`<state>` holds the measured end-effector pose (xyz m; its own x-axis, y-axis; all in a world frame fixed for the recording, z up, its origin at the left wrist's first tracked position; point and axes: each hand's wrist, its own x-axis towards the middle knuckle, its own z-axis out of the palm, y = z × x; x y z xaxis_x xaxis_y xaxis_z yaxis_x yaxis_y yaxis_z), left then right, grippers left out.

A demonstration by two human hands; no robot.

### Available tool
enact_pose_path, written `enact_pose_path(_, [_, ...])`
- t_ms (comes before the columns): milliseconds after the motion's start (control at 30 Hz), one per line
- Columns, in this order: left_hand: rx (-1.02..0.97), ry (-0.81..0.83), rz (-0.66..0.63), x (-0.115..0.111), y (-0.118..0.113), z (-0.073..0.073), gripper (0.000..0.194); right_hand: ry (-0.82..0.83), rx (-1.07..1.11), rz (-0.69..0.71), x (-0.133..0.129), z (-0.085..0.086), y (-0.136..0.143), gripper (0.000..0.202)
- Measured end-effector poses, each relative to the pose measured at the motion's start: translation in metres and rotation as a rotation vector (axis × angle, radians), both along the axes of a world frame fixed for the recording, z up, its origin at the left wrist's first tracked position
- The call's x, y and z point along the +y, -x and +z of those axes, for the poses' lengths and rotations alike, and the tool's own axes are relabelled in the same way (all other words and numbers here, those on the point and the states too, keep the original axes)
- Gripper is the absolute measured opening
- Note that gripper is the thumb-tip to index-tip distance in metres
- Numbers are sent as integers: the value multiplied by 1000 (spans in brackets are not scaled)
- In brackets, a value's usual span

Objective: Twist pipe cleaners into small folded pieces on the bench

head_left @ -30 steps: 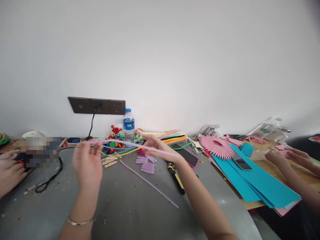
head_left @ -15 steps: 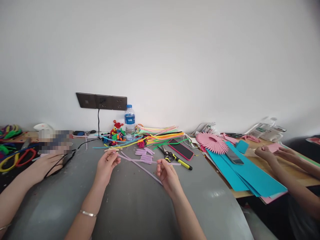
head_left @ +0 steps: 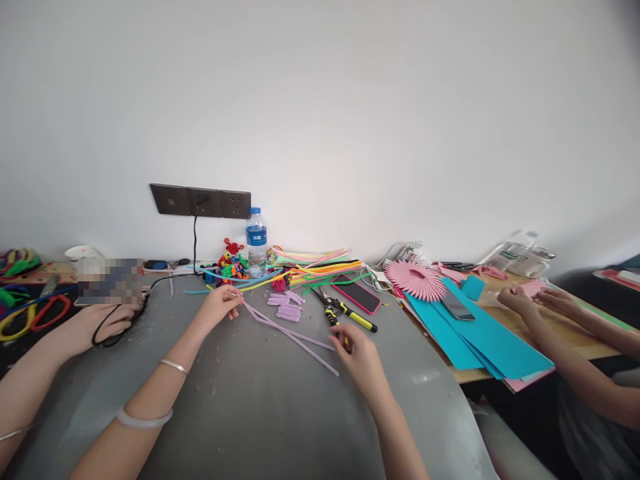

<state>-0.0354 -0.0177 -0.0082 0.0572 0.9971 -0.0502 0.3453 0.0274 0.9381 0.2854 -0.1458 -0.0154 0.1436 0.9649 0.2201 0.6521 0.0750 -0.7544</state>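
Observation:
My left hand (head_left: 220, 305) pinches two lilac pipe cleaners (head_left: 295, 335) near their far ends. They cross close to the fingers, and their free ends run right and toward me over the grey table (head_left: 260, 407). My right hand (head_left: 361, 363) has its fingers curled round one handle of the pliers (head_left: 330, 315), which have dark jaws and yellow-and-black grips and lie with the handles spread. One pipe cleaner's free end passes close to those fingertips. Several short folded lilac pipe cleaner pieces (head_left: 289, 312) lie between my hands.
Behind stand a water bottle (head_left: 257, 243) and a pile of coloured pipe cleaners (head_left: 325, 272). A pink-edged phone (head_left: 357, 295) lies beyond the pliers. Blue card sheets (head_left: 465, 333) and a pink pleated paper ring (head_left: 415, 280) are right. Other people's hands (head_left: 520, 300) work at both sides; a black cable (head_left: 150, 293) runs left.
My right hand has let go of the lilac pipe cleaner and moved right to the pliers' handle. My left hand keeps hold of the pipe cleaners, whose free ends have swung toward me.

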Motion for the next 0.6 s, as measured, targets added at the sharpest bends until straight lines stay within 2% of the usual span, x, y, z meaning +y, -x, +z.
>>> enact_pose_path(67, [103,-43,8,4,2,2,36,-33,-103,166,11,4,19,8])
enact_pose_path(200, [285,-164,-16,3,4,11,27,74,-368,292,30,8,53,10])
enact_pose_path(267, [383,-276,-160,-3,1,14,24,125,-411,321,37,7,62,7])
enact_pose_path(400, [651,-567,-614,-15,-11,9,25,195,-410,376,44,9,65,11])
enact_pose_path(500, [743,-641,-739,-19,-19,4,21,194,-386,413,48,17,60,12])
enact_pose_path(600, [808,-583,-742,-21,-21,6,26,251,-218,453,51,29,51,12])
